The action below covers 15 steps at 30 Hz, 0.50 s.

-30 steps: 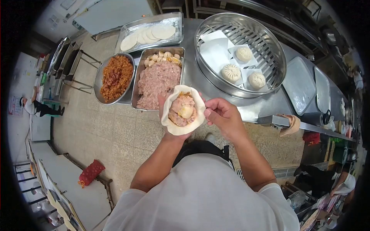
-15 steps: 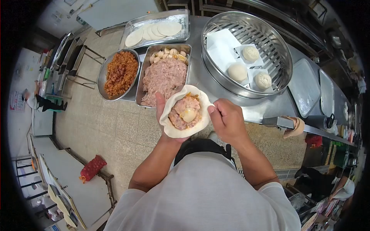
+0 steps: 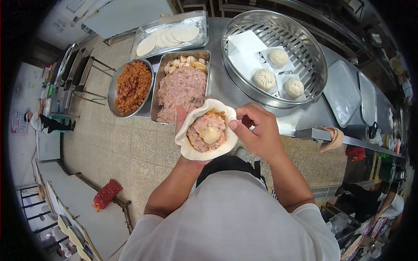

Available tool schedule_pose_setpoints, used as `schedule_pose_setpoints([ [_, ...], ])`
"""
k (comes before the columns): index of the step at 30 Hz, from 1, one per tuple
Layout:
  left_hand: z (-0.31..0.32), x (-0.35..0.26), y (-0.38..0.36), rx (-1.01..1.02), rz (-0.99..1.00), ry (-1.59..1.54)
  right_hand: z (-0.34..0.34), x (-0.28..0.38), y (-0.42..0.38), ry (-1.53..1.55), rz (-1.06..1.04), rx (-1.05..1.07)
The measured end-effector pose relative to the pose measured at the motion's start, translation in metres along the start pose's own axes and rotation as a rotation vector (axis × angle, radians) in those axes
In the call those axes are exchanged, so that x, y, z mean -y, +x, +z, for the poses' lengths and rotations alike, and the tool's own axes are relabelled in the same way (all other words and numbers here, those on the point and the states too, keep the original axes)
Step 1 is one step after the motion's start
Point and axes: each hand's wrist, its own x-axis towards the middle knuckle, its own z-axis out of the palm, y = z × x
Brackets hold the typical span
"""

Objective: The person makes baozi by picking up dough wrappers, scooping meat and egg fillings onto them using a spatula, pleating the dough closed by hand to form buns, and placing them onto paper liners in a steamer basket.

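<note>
A round dough wrapper (image 3: 191, 152) lies across my left hand (image 3: 180, 116), which cups it from beneath. Its wavy rim stands up around a pinkish meat filling (image 3: 202, 128), with a pale, rounded piece (image 3: 210, 135) on top. Most of my left fingers are hidden under the dough; the thumb shows at its left side. On the right, my right hand (image 3: 260, 132) pinches the rim between thumb and forefinger. Just beyond my hands is a rectangular metal pan (image 3: 153, 104) with minced meat (image 3: 183, 89) and pale pieces (image 3: 187, 63) at its far end.
Left of the pan stands a metal bowl (image 3: 112, 99) of reddish-brown filling (image 3: 133, 85). Behind sits a tray (image 3: 202, 32) with dough rounds (image 3: 185, 33). A large steamer (image 3: 226, 58) at right holds three buns (image 3: 264, 79) on paper. A cloth (image 3: 333, 139) hangs over a bar.
The view has shifted slightly, so the table things appear a little to the left. My right fingers have changed their hold at the rim, and the wrapper's edge is more folded up.
</note>
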Motion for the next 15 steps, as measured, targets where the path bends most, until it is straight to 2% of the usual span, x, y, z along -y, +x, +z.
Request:
schedule_pose_setpoints([
  [3, -0.010, -0.001, 0.000, 0.026, -0.033, 0.000, 0.003, -0.005, -0.001, 0.063, 0.043, -0.029],
  [6, -0.017, -0.002, -0.001, 0.071, -0.068, -0.002, 0.002, -0.008, -0.003, -0.057, 0.040, -0.026],
  [8, -0.016, 0.000, -0.002, 0.010, -0.014, -0.016, 0.003, -0.009, -0.005, -0.219, -0.176, -0.046],
  [12, -0.010, 0.003, -0.003, 0.025, 0.040, -0.025, -0.003, -0.001, -0.008, -0.257, -0.180, -0.040],
  [15, -0.011, 0.002, -0.002, 0.048, 0.020, -0.028, -0.007, 0.006, -0.005, -0.204, -0.100, -0.017],
])
